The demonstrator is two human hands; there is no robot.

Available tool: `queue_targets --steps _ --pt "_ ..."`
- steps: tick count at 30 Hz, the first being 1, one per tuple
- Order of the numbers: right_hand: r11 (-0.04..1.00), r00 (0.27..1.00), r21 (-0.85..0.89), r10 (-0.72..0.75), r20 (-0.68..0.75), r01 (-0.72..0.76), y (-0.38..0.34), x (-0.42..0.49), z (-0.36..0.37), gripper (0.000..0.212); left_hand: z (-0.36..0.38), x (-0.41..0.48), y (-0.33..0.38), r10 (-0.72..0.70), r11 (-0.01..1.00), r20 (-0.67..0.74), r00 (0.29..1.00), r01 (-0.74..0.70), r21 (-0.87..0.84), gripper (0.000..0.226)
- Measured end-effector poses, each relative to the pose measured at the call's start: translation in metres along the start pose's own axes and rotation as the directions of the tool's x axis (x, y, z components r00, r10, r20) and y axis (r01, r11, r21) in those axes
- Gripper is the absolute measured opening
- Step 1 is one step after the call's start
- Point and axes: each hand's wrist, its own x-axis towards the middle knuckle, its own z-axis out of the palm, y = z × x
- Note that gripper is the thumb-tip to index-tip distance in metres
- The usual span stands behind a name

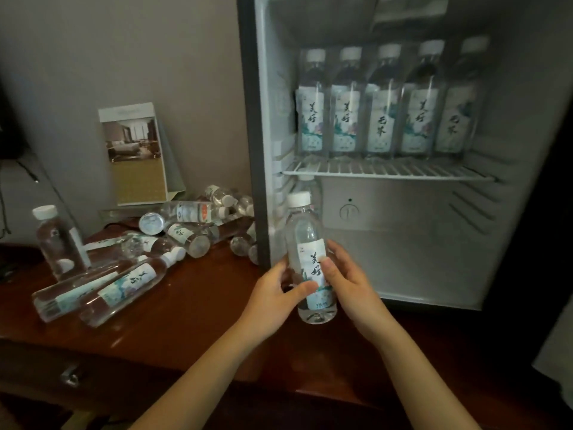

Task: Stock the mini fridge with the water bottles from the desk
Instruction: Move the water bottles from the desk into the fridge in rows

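Observation:
I hold one clear water bottle (305,237) with a white cap upright in front of the open mini fridge (434,243). My left hand (276,296) grips its left side and my right hand (348,280) its right side, over the label. Several bottles (379,103) stand in a row on the wire shelf (387,172). Another bottle (310,189) stands behind the held one in the lower compartment, mostly hidden. Several more bottles (124,283) lie in a heap on the dark wooden desk (186,321), and one (57,243) stands upright at the left.
A folded brochure stand (133,153) leans against the grey wall behind the heap. The fridge's left wall edge (251,135) juts toward the desk. A drawer handle (70,378) shows on the desk front. The lower fridge compartment has bare floor to the right.

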Motion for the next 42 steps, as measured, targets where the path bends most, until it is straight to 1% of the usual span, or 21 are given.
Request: queue_targets --steps 4,12,15,19,23,27,30,32,34,36,37,40,42 --pt "0.998 0.996 -0.057 -0.040 -0.084 0.035 0.004 -0.003 -0.029 0.042 0.030 0.017 0.006 0.037 0.999 0.053 0.998 -0.037 0.002 0.053" --pt "0.986 0.980 -0.126 -0.127 -0.153 0.108 0.006 0.024 -0.059 0.046 0.061 0.066 -0.001 0.104 0.992 0.040 0.994 -0.107 0.070 0.054" --pt "0.993 0.985 -0.092 -0.093 -0.147 0.079 0.013 0.036 -0.067 0.044 0.060 0.079 -0.012 0.090 0.994 0.071 0.993 -0.094 0.052 0.058" --pt "0.996 0.990 -0.092 -0.005 -0.139 -0.008 0.020 0.052 -0.075 0.044 0.059 0.093 -0.028 0.061 0.997 0.080 0.995 -0.065 0.038 0.059" --pt "0.987 0.979 -0.154 0.005 -0.203 -0.037 0.021 0.071 -0.075 0.043 0.067 0.105 -0.037 0.036 0.996 0.010 0.999 -0.037 0.081 0.060" --pt "0.975 0.926 -0.187 0.040 -0.376 -0.118 0.033 0.094 -0.071 0.043 0.080 0.122 -0.050 0.024 0.987 -0.114 0.993 -0.005 0.158 0.062" --pt "0.964 0.885 -0.196 0.070 -0.460 -0.178 0.046 0.107 -0.069 0.042 0.090 0.135 -0.053 0.023 0.963 -0.222 0.975 0.039 0.268 0.055" --pt "0.953 0.863 -0.220 0.073 -0.499 -0.208 0.051 0.111 -0.068 0.041 0.094 0.137 -0.055 0.058 0.928 -0.297 0.953 0.058 0.369 0.050" --pt "0.926 0.843 -0.306 0.025 -0.537 -0.223 0.053 0.113 -0.070 0.039 0.097 0.132 -0.055 0.135 0.895 -0.326 0.936 0.026 0.446 0.050" --pt "0.887 0.822 -0.415 -0.076 -0.565 -0.204 0.055 0.111 -0.072 0.036 0.095 0.127 -0.052 0.207 0.857 -0.278 0.938 -0.037 0.513 0.054" --pt "0.868 0.813 -0.459 -0.123 -0.569 -0.189 0.055 0.109 -0.072 0.032 0.093 0.126 -0.051 0.220 0.836 -0.244 0.944 -0.054 0.547 0.056" --pt "0.839 0.815 -0.530 -0.217 -0.538 -0.126 0.058 0.101 -0.072 0.020 0.082 0.125 -0.048 0.195 0.809 -0.170 0.966 -0.060 0.585 0.059" --pt "0.836 0.825 -0.544 -0.257 -0.504 -0.072 0.061 0.097 -0.073 0.019 0.077 0.124 -0.047 0.181 0.822 -0.138 0.974 -0.073 0.564 0.057"
